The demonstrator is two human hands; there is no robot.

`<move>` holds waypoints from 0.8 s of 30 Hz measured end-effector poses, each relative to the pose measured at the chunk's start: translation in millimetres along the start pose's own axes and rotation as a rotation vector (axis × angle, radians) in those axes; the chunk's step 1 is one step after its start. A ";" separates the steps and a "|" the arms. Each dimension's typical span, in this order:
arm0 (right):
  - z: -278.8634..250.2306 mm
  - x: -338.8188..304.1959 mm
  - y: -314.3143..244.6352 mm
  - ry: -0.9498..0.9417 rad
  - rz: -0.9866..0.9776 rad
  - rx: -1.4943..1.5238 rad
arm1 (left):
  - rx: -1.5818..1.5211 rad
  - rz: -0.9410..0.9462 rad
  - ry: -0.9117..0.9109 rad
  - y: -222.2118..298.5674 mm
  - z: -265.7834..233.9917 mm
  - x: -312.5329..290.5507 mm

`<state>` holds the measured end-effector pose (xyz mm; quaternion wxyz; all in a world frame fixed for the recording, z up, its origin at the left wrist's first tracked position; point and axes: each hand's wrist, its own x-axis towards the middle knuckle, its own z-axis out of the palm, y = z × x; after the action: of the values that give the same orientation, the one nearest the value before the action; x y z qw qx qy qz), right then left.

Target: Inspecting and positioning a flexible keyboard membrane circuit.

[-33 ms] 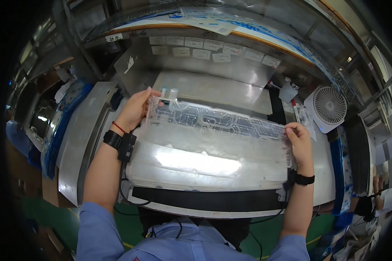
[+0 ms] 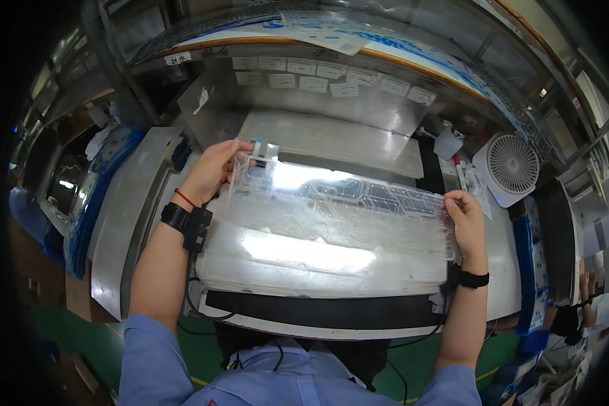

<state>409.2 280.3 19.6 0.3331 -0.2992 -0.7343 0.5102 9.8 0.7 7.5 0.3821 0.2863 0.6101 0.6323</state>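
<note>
A clear plastic film with printed circuit lines (image 2: 348,197) spans the space between my hands, its far edge raised and catching a bright glare. My left hand (image 2: 215,167) pinches its far left corner, beside two short tails that stick up from the edge. At the far right corner, my right hand (image 2: 464,215) grips the film between thumb and fingers. Under it lies a broad stack of translucent sheets (image 2: 284,276) on the bench; how much of the film's near side touches the stack I cannot tell.
Another flat pale stack (image 2: 358,139) lies behind, against a metal panel with paper labels (image 2: 313,84). A white fan (image 2: 509,168) and a small bottle (image 2: 447,143) stand at right. Metal plates (image 2: 125,223) flank the left side. A shelf (image 2: 250,40) runs overhead.
The film has tilted slightly, so a bright reflection now shows along its far left part and on the tails. My left fingers have shifted a little; my right hand looks still.
</note>
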 end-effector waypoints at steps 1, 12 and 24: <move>-1.2 0.9 2.9 0.016 0.018 0.017 | -0.023 -0.007 0.002 1.8 0.8 -1.0; -6.8 3.7 8.4 0.090 0.068 0.036 | 0.185 0.039 -0.099 -3.8 -3.9 0.7; -0.4 2.7 -2.4 0.151 0.059 0.123 | 0.062 0.095 0.015 -9.9 -8.8 4.8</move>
<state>407.7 281.9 22.5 0.3901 -0.3375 -0.6653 0.5397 1.3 -0.5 -3.6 0.3379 0.3221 0.6180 0.6325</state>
